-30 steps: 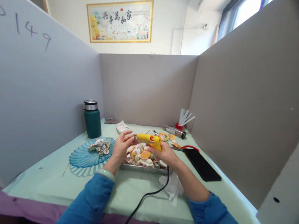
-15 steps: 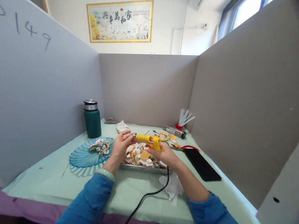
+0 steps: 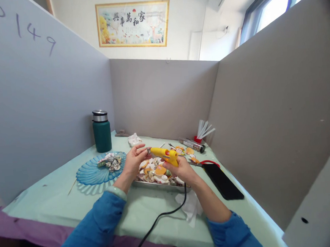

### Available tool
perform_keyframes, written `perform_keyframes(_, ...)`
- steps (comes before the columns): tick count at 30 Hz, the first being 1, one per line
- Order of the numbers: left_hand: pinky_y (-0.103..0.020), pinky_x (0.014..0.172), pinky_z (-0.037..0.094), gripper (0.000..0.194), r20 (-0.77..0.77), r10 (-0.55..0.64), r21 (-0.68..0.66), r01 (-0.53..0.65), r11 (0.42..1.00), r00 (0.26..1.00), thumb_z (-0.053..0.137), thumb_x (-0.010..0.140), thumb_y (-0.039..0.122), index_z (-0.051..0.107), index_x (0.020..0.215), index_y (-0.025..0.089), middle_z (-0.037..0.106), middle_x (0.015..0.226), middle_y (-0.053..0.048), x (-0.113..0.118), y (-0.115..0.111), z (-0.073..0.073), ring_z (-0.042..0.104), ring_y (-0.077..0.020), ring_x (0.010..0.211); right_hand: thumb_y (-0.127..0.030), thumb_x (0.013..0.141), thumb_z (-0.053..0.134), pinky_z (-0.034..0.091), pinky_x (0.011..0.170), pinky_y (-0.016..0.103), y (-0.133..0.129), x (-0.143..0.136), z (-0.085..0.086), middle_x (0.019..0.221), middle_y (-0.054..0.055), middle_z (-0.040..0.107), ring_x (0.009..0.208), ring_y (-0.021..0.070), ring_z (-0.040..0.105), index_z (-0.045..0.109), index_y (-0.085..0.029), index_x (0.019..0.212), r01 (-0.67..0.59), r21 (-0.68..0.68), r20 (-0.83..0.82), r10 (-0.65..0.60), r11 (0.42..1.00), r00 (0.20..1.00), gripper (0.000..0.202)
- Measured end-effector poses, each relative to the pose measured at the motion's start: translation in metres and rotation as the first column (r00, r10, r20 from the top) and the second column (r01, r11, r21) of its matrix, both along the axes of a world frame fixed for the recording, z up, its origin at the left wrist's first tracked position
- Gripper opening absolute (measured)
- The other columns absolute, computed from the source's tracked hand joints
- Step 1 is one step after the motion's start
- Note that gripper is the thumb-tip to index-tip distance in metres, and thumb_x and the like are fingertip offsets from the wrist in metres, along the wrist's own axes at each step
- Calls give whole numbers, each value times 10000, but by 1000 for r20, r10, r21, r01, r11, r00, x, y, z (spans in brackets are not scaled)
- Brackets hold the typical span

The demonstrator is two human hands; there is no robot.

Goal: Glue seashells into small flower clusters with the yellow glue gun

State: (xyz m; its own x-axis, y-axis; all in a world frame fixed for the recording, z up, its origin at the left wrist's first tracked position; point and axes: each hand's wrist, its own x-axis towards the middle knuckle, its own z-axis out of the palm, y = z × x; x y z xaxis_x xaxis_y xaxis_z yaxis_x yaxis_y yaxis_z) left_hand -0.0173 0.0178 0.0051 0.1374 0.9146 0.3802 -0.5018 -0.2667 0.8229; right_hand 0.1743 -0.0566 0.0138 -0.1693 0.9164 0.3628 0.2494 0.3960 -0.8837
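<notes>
My right hand point(image 3: 180, 170) is wrapped round the grip of a yellow glue gun point(image 3: 164, 154), whose black cord hangs down toward me. The nozzle points left, at the fingertips of my left hand point(image 3: 133, 160). Those fingers pinch a small greyish shell point(image 3: 148, 150), partly hidden by the fingers and the nozzle. Below both hands lies a metal tray point(image 3: 158, 185) heaped with mixed shells point(image 3: 160, 171). To the left, a cluster of shells point(image 3: 112, 162) sits on a blue scalloped glass plate point(image 3: 85, 171).
A green flask point(image 3: 102, 134) stands behind the plate. On the right are a black phone point(image 3: 223, 181), red-handled scissors point(image 3: 210, 162), a clear tube point(image 3: 193, 145) and glue sticks point(image 3: 204, 130) in a red holder. A crumpled tissue point(image 3: 191, 207) lies in front of the tray.
The glue gun's nozzle and the small shell have shifted very slightly against each other at my left fingertips. Everything else stays in place.
</notes>
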Motion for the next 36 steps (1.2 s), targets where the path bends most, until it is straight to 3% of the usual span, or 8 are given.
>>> perform_keyframes(12,-297,685,543,466,27,15,-8,-15,1000,1000,772,632,245,519,1008,136,709,942,-103,-2,4,-1,682,-167,728,-482,742,661,384,495,216,1,0,-2,559,-36,476,525,101,448,657,-132,981,-20,9,7,20,1000,1000,424)
perform_keyframes(23,-318,680,530,523,-15,1,-13,-1,1000,1000,792,606,261,522,1036,134,708,849,-60,1,-2,2,666,-158,628,-504,748,645,348,468,213,1,0,-2,530,-44,466,483,90,419,649,-120,990,5,14,1,-5,1000,1000,454)
perform_keyframes(27,-307,671,529,512,-11,12,-24,-12,1000,1000,793,604,262,519,1016,133,707,877,-70,0,-2,3,660,-144,613,-523,776,594,348,470,223,6,4,-3,604,-19,530,478,93,421,637,-131,979,117,37,28,-118,992,993,444)
perform_keyframes(29,-308,673,531,505,-3,18,-29,-18,999,1000,795,598,258,519,1002,133,706,901,-80,-1,-1,3,661,-143,617,-518,786,582,361,517,235,9,6,-3,653,3,576,533,117,476,646,-150,919,234,132,170,-255,963,952,397)
perform_keyframes(32,-308,677,533,500,10,17,-35,-17,999,1000,795,597,253,518,995,133,708,880,-76,-2,0,3,661,-143,615,-504,795,578,350,573,252,9,8,-5,722,37,646,657,175,564,658,-184,911,314,298,470,-425,901,774,350)
perform_keyframes(36,-304,677,535,485,10,-21,-35,21,999,1000,785,614,244,519,1004,135,709,894,-83,-2,-1,3,662,-140,622,-526,788,577,333,580,266,6,7,-9,808,80,695,722,224,616,660,-206,1004,305,328,703,-447,894,554,395)
